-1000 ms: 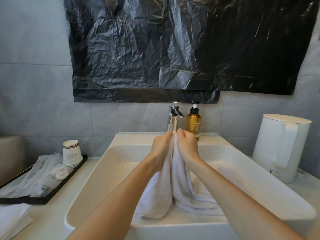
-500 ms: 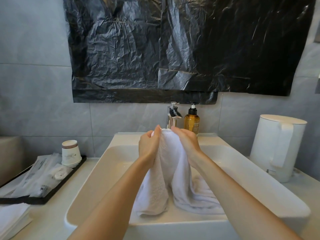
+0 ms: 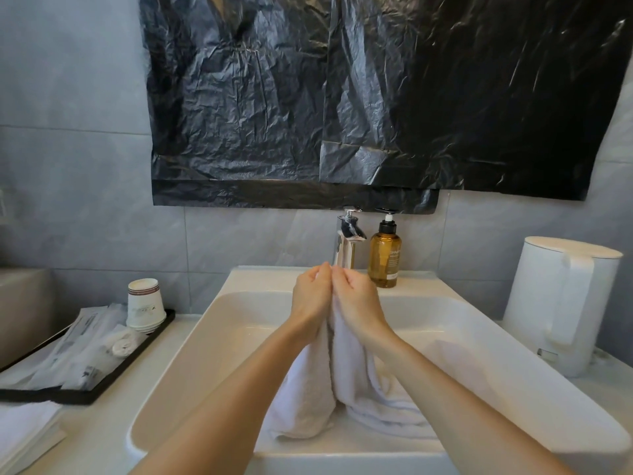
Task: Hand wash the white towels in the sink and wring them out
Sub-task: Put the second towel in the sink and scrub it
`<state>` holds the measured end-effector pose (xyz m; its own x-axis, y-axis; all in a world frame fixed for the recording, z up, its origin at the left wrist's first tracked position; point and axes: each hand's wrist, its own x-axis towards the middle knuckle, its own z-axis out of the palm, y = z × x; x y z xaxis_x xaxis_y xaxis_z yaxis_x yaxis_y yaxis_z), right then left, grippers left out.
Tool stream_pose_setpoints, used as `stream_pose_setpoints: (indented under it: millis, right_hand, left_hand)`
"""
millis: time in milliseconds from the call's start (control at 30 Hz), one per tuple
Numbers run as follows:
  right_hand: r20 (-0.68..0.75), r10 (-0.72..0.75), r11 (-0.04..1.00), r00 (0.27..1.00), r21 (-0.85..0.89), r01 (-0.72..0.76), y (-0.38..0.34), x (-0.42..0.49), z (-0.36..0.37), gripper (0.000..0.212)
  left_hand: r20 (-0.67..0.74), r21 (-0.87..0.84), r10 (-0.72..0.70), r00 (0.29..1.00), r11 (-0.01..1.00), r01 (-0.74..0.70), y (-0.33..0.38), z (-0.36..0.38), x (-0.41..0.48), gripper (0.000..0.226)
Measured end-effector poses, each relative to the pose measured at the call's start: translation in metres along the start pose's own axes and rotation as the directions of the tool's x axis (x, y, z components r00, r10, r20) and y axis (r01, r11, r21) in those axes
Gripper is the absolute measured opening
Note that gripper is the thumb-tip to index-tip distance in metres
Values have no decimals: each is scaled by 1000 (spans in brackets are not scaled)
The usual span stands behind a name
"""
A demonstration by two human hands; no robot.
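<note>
A white towel (image 3: 346, 382) hangs in folds over the white rectangular sink (image 3: 191, 358), its lower end bunched on the basin floor. My left hand (image 3: 310, 296) and my right hand (image 3: 356, 296) are pressed together, knuckle to knuckle, both clenched on the towel's top just in front of the chrome faucet (image 3: 347, 240). The fabric pinched between my palms is mostly hidden.
An amber pump bottle (image 3: 385, 255) stands right of the faucet. A white kettle (image 3: 561, 303) sits on the right counter. On the left lie a black tray (image 3: 113, 378) with stacked paper cups (image 3: 144, 306) and sachets, and a folded white cloth (image 3: 24, 430). Black plastic (image 3: 342, 94) covers the wall.
Half a second ago my hands were apart with the towel bulging between them. They have closed together again, squeezing the towel's top.
</note>
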<state>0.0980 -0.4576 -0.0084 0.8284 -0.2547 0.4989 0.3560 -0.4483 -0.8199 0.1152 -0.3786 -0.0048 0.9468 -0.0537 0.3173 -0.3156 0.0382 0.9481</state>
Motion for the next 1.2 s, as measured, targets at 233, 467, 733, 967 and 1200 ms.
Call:
stream_pose_setpoints:
  millis: [233, 467, 733, 967, 1200]
  right_hand:
    - [-14, -98, 989, 995, -110, 96, 1, -11, 2, 42]
    - [-104, -64, 993, 992, -110, 52, 4, 0, -6, 44]
    - [139, 49, 996, 989, -81, -38, -3, 8, -23, 46]
    - [61, -16, 1000, 998, 25, 15, -7, 14, -38, 39]
    - [-344, 40, 964, 938, 262, 54, -10, 24, -59, 45]
  left_hand:
    - [-17, 2, 8, 1000, 1000, -8, 3, 2, -1, 44]
    - [83, -49, -64, 995, 996, 68, 6, 6, -3, 44]
    - [-8, -159, -10, 1000, 987, 9, 12, -10, 5, 45]
    - [60, 35, 47, 997, 998, -49, 12, -24, 8, 47]
    - [452, 324, -264, 852, 939, 119, 1, -18, 3, 93]
